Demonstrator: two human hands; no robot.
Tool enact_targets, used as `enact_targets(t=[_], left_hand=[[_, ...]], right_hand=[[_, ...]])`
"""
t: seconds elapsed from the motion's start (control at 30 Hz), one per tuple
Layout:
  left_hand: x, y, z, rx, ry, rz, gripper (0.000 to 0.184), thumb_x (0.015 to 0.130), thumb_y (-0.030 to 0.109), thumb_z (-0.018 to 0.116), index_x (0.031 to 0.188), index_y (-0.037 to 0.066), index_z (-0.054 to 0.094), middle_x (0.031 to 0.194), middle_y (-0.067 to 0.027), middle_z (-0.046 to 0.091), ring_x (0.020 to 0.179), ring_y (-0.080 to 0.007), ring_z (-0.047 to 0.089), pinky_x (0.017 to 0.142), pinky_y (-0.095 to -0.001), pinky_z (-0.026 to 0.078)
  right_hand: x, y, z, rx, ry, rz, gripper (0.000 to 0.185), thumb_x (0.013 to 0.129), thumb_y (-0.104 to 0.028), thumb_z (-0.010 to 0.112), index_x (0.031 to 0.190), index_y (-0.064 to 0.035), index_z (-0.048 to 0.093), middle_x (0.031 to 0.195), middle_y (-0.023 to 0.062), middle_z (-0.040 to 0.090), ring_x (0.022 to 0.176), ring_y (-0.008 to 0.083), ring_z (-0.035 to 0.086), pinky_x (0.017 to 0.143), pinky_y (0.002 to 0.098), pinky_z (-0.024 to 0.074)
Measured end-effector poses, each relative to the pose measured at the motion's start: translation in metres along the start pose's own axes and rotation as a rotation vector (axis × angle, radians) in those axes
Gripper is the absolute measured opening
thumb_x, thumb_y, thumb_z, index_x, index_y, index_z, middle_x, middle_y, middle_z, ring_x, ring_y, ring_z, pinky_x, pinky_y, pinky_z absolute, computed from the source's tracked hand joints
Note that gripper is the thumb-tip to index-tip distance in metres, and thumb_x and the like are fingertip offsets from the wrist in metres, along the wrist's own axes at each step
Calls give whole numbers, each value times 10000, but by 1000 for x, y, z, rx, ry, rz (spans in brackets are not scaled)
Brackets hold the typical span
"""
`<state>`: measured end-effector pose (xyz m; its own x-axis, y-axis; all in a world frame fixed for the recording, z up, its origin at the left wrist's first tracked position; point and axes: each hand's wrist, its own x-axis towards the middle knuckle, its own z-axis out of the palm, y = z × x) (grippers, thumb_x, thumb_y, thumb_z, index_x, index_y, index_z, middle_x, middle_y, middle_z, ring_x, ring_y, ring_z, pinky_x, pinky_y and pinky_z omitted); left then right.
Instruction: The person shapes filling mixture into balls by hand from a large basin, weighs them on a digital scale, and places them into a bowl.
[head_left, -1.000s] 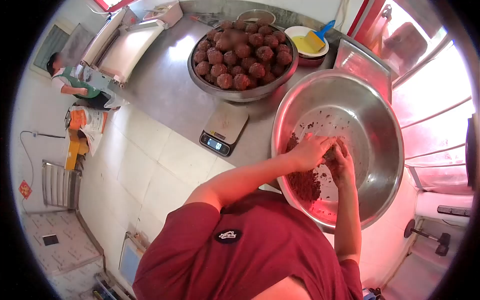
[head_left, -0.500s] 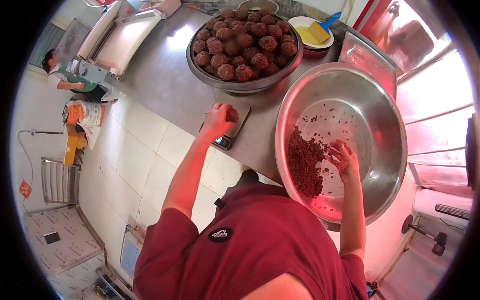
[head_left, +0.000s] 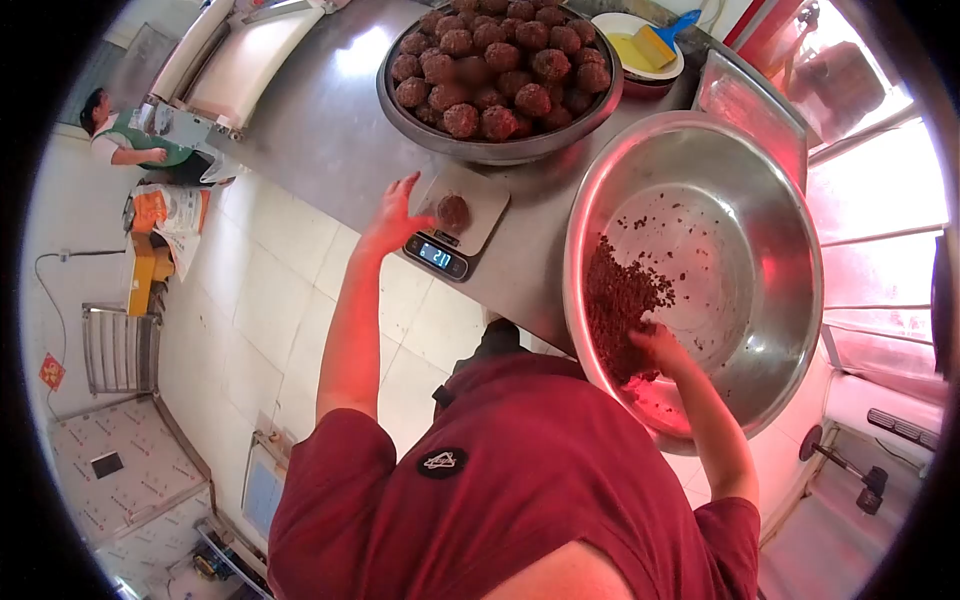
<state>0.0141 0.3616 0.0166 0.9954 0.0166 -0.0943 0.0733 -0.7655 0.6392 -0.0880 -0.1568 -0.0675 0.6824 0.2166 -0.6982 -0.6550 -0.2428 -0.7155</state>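
A dark red-brown ball point(head_left: 453, 214) rests on the plate of a digital scale point(head_left: 480, 200), whose display is lit. Just left of the ball is my left hand point(head_left: 394, 218), fingers spread and holding nothing. Dark crumbly mixture point(head_left: 622, 290) lies along the left side of a large steel basin point(head_left: 740, 250). My right hand point(head_left: 655, 348) reaches into this mixture; its fingertips are partly hidden there. Behind the scale, a round pan point(head_left: 490, 151) is heaped with several similar balls point(head_left: 500, 56).
A plate of yellow liquid point(head_left: 628, 42) with a blue-handled brush point(head_left: 660, 42) sits behind the basin. At the back left of the steel table point(head_left: 300, 150) is a white machine point(head_left: 262, 55). A person in a green apron point(head_left: 150, 145) is at the far left.
The ball went from between my hands to the scale, and my left hand has let go and moved left of it. My right hand has moved down into the mixture.
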Motion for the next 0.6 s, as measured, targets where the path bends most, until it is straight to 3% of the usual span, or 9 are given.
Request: enact_targets(t=[0.1,0.2,0.3,0.33,0.43,0.6], left_hand=[[-12,25,-18,-93,30,-37,775,684,110,753,1363,26,388,1271,-183,473,1174,-317,481,999,-386,402],[-15,26,-24,-99,64,-19,752,698,99,746,1361,37,397,1253,-169,488,1150,-301,497,989,-371,411],[-19,29,-24,-77,63,-19,740,704,98,746,1359,50,406,1243,-157,498,1133,-295,507,976,-368,419],[-22,29,-23,-79,56,-29,735,705,98,746,1357,53,410,1243,-155,499,1131,-295,508,975,-367,420],[-28,31,-24,-113,53,-58,721,708,91,741,1352,55,418,1245,-154,499,1134,-296,507,977,-366,419],[-29,29,-25,-77,20,-61,731,698,61,732,1356,65,412,1280,-163,478,1179,-315,483,1001,-376,406]], right_hand=[[-5,-71,9,-56,43,88,569,842,-269,670,1245,38,409,1075,174,573,888,264,619,630,436,579],[4,-108,7,-232,203,65,574,841,-362,644,1274,-28,468,1176,175,545,1012,288,573,818,428,514],[35,-77,-7,-633,433,-383,629,817,-402,649,1297,-41,462,1248,200,500,1141,347,498,987,449,397],[37,-71,-8,-739,457,-451,705,784,-403,665,1349,-61,419,1370,210,402,1263,371,382,1059,440,308],[35,-52,7,-797,405,-726,827,740,-421,701,1408,-91,340,1467,172,290,1356,351,262,1102,485,217],[-8,-45,41,-1242,182,-695,947,680,-478,721,1449,-162,268,1521,87,208,1408,319,153,1102,577,118]])
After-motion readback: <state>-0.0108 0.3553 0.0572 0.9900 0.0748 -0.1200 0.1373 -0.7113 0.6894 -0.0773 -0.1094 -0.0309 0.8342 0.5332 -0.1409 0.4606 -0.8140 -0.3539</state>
